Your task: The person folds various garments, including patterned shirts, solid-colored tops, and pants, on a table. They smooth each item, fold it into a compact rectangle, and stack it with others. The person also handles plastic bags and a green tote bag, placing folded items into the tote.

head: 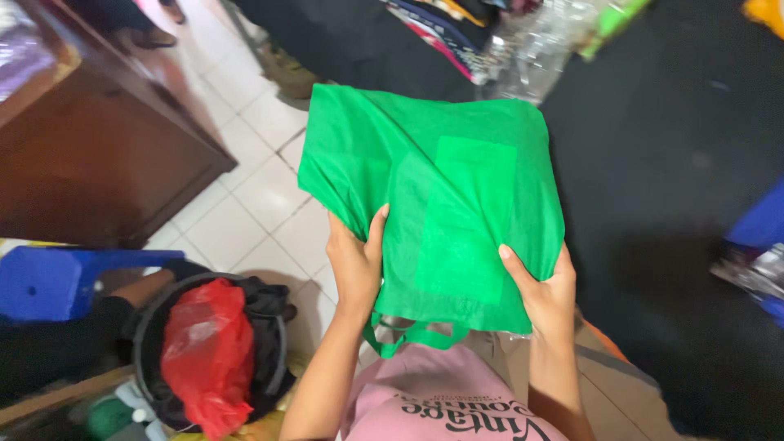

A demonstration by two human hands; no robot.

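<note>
1. Held item: 1 green fabric bag (pixel 441 196), of thin non-woven cloth, is held flat in front of the person, above the white tiled floor (pixel 261 204) and the edge of a black surface (pixel 678 163). A lighter green rectangular patch shows through its middle. Its green loop handles (pixel 408 333) hang from the lower edge, just above the person's pink shirt (pixel 441 392). What the bag holds cannot be told; it lies flat and creased.
2. Left hand (pixel 357 261): grasps the lower left part of the bag, thumb on the front face, fingers behind the cloth.
3. Right hand (pixel 543 286): grasps the lower right edge of the bag, thumb pressed on the front face, fingers hidden behind the cloth.
4. Container 1: a round dark bin (pixel 151 327) stands on the floor at lower left. It is lined with a black bag and holds 1 crumpled red plastic bag (pixel 208 351), which rises above the rim.
5. Adjacent items: a blue plastic stool (pixel 57 282) sits just beside the bin on the left. A brown wooden cabinet (pixel 98 155) stands at upper left.
6. Upper area: folded dark garments (pixel 445 24) and clear plastic wrapping (pixel 539 45) lie at the far edge of the black surface.
7. Right edge: a blue object (pixel 759 220) is partly in view; its kind cannot be told.
</note>
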